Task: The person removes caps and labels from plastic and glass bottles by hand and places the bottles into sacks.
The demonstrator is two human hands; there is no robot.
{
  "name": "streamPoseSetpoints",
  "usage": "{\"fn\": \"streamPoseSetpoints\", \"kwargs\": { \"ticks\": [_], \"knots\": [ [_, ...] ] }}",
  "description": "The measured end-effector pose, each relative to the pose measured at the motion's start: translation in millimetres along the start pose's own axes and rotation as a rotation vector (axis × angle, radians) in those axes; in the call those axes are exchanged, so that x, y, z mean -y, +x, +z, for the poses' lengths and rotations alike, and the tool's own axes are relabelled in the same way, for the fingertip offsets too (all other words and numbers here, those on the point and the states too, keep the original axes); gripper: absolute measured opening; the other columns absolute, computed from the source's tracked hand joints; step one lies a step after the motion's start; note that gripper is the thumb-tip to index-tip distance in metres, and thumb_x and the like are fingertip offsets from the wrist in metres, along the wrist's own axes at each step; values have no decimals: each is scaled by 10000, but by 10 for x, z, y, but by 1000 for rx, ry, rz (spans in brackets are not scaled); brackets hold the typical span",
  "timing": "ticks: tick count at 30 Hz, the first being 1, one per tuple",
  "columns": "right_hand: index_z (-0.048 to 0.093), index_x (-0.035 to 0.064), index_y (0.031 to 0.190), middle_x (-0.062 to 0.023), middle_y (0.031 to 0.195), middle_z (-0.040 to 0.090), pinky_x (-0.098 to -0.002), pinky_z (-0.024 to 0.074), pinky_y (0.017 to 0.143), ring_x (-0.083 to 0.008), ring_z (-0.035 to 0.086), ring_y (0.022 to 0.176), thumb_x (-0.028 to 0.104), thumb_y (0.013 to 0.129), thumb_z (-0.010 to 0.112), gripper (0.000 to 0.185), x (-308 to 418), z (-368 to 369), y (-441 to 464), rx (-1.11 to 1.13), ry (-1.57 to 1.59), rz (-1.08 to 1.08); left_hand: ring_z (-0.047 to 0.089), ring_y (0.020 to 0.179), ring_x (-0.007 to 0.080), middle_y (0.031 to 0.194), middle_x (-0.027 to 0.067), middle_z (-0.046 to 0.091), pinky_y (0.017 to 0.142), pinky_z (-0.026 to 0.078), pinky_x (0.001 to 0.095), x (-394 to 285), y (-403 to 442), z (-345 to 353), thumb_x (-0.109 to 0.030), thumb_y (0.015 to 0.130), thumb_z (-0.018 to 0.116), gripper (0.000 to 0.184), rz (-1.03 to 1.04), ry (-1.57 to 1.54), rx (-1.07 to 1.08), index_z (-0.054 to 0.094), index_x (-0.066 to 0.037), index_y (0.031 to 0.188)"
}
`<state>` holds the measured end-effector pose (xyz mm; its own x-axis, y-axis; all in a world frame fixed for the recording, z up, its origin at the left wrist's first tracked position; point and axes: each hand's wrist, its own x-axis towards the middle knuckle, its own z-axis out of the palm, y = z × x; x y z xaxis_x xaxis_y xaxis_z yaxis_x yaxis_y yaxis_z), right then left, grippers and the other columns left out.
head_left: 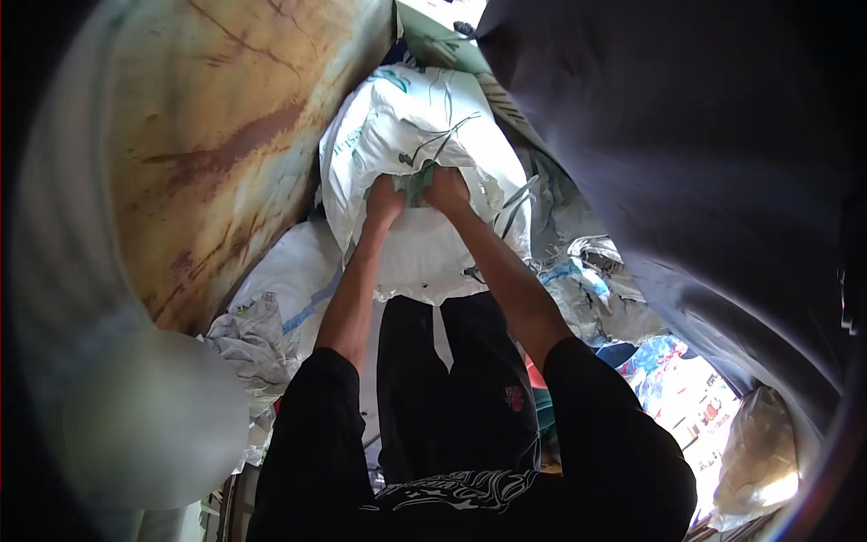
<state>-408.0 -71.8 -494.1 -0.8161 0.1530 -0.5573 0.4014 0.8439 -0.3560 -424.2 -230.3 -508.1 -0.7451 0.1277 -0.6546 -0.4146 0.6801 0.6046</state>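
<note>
A large white woven sack (406, 108) with green print lies in front of me, its mouth facing my body. Both my hands reach into that opening. My left hand (386, 197) is at the left of the mouth, its fingers curled and partly hidden. My right hand (447, 188) sits beside it, closed, with the fingertips out of sight. Between the two hands shows some pale greenish material (415, 188); its kind I cannot make out. Dark loose cords (442, 140) lie across the sack above my right hand. The sack's lower flap (420, 257) hangs toward my legs.
At the left rises a big yellowish-brown stained surface (217, 135). A large dark grey covering (686, 163) bulges in from the right. Crumpled white sacks (289, 271) lie at left, and more wrinkled plastic (601, 289) at right. A clear plastic bag (759, 452) is at lower right.
</note>
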Motion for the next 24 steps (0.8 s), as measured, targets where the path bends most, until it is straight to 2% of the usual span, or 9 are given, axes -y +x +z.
{"fn": "streamPoseSetpoints", "kwargs": {
  "ticks": [2, 6, 8, 11, 13, 16, 18, 21, 24],
  "knots": [
    [505, 56, 1253, -232, 1219, 521, -450, 483, 877, -410, 506, 1144, 232, 756, 622, 539, -50, 27, -48, 94, -2, 86, 547, 1062, 427, 1113, 256, 595, 887, 450, 464, -615, -246, -175, -230, 802, 520, 420, 39, 321, 4, 572, -58, 1182],
    [558, 25, 1172, -231, 1172, 561, -435, 500, 855, -358, 571, 1071, 222, 762, 623, 459, 191, -218, -73, 386, -230, 163, 614, 889, 411, 938, 188, 666, 779, 498, 459, -157, 61, 247, -215, 771, 564, 384, 136, 353, 1, 602, -69, 1124],
    [621, 20, 1071, -195, 1084, 637, -371, 543, 726, -276, 650, 924, 232, 753, 635, 382, 43, -91, 46, 592, 514, 254, 606, 898, 417, 952, 216, 647, 765, 487, 470, -76, 115, 277, -207, 772, 562, 298, 31, 219, 48, 627, -59, 1022],
    [644, 21, 1025, -195, 1031, 657, -431, 513, 833, -351, 645, 926, 316, 769, 610, 393, -136, -43, 199, 374, 796, 280, 597, 895, 432, 942, 257, 626, 754, 474, 484, -28, 123, 211, -165, 762, 574, 260, 93, 70, -149, 621, -11, 966],
    [651, 23, 997, -207, 1012, 661, -445, 504, 847, -391, 631, 942, 355, 770, 604, 405, -197, 126, 234, -22, 498, -36, 551, 1049, 427, 1071, 296, 588, 902, 444, 466, -11, 149, 100, -204, 772, 576, 369, 221, 151, -37, 593, 34, 1053],
    [633, 28, 1041, -240, 1089, 622, -456, 488, 874, -406, 608, 991, 352, 767, 610, 425, -204, 356, 348, 150, 172, -135, 550, 1049, 438, 1130, 260, 560, 901, 450, 493, -212, 55, 102, -133, 730, 620, 477, 175, 310, -39, 518, -10, 1179],
    [323, 106, 1405, -221, 1255, 537, -421, 446, 948, -343, 556, 1135, 322, 774, 631, 734, -80, 379, 295, 392, -16, 10, 549, 1053, 442, 1162, 247, 543, 904, 449, 504, -310, -40, 151, -146, 727, 628, 533, 94, 441, -48, 488, -42, 1230],
    [105, 161, 1477, -212, 1319, 490, -415, 435, 974, -336, 527, 1181, 365, 737, 682, 960, -78, 548, 412, 551, -89, 249, 518, 1101, 443, 1191, 231, 517, 907, 446, 527, -319, -150, 272, -184, 723, 633, 592, 47, 621, -101, 451, -109, 1281],
    [443, 133, 1345, -134, 1330, 509, -351, 448, 970, -294, 509, 1206, 480, 730, 654, 737, 75, 335, 394, 543, -190, 293, 489, 1141, 429, 1183, 246, 514, 903, 445, 532, -288, -200, 280, -175, 726, 622, 616, 42, 651, -176, 434, -121, 1310]
  ]
}}
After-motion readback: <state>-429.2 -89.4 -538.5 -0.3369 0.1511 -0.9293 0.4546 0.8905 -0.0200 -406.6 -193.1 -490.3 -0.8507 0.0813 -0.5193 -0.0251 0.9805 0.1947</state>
